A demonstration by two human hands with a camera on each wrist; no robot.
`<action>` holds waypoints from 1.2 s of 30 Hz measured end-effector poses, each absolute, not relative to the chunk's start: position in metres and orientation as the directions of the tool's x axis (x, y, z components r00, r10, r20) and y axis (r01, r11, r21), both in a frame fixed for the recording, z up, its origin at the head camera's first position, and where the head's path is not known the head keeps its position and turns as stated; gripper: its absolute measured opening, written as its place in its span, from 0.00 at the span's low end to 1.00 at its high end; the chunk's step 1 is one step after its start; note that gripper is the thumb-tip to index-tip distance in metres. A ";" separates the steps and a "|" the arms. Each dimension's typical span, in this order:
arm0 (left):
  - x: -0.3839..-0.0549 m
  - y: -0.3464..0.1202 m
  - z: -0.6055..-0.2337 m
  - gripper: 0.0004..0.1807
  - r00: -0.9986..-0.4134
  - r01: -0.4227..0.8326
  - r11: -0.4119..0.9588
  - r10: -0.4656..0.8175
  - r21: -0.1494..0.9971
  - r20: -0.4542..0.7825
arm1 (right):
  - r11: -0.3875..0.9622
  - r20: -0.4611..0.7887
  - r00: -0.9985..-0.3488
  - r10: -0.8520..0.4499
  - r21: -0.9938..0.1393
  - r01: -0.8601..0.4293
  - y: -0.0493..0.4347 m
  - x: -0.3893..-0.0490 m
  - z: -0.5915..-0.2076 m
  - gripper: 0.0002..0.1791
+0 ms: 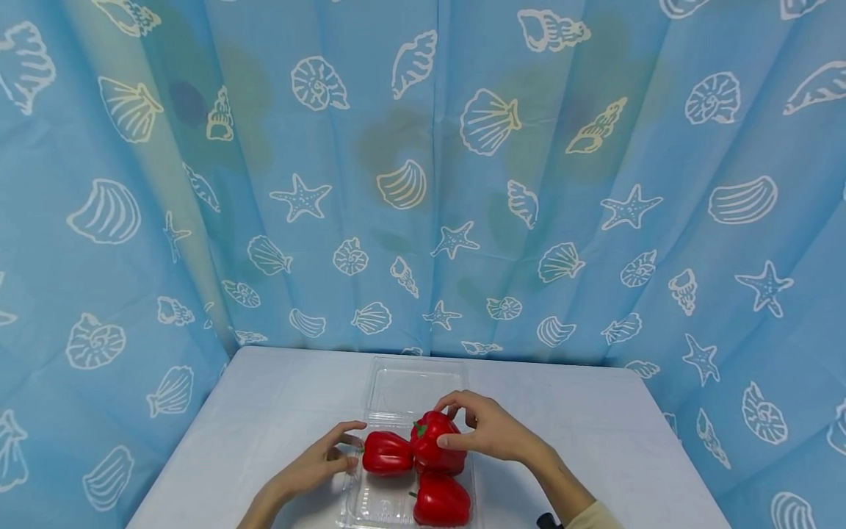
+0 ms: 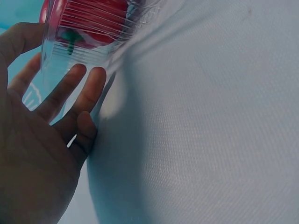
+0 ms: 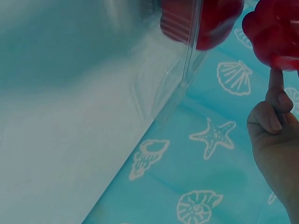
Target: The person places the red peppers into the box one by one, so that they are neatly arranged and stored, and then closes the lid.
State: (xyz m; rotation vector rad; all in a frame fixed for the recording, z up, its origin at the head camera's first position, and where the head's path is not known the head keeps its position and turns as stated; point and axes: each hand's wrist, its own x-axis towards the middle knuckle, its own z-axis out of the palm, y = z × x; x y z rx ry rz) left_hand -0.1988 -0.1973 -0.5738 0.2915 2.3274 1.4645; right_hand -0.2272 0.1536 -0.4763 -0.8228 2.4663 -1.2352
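A clear plastic clamshell container lies open on the table, its lid folded back away from me. My right hand holds a red bell pepper by its sides, thumb in front and fingers behind. In the right wrist view this bell pepper is above the container wall. More red shows right below it in the head view. One red bell pepper lies at the container's left, another at its near right. My left hand is at the left rim, fingers spread and loosely bent.
The container stands on a table with a white cloth. Blue curtains with white shell prints hang behind the table and along both sides. A small black object shows beside my right forearm.
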 end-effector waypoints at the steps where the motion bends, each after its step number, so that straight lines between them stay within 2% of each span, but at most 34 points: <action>1: -0.199 -0.198 -0.574 0.38 -0.909 -0.025 0.436 0.366 0.900 -0.202 | 0.476 0.020 -0.804 -0.594 -0.797 -0.372 0.152 -0.226 -0.476 0.28; 18: -0.201 -0.200 -0.581 0.36 -0.911 -0.022 0.424 0.365 0.905 -0.193 | 0.505 0.050 -0.795 -0.604 -0.747 -0.432 0.127 -0.215 -0.474 0.29; 25: -0.200 -0.199 -0.581 0.37 -0.910 -0.024 0.425 0.365 0.905 -0.196 | 0.524 0.016 -0.798 -0.602 -0.746 -0.411 0.115 -0.208 -0.474 0.31; 36: -0.200 -0.200 -0.579 0.37 -0.907 -0.014 0.420 0.375 0.907 -0.188 | 0.525 0.018 -0.762 -0.647 -0.715 -0.462 0.101 -0.203 -0.478 0.28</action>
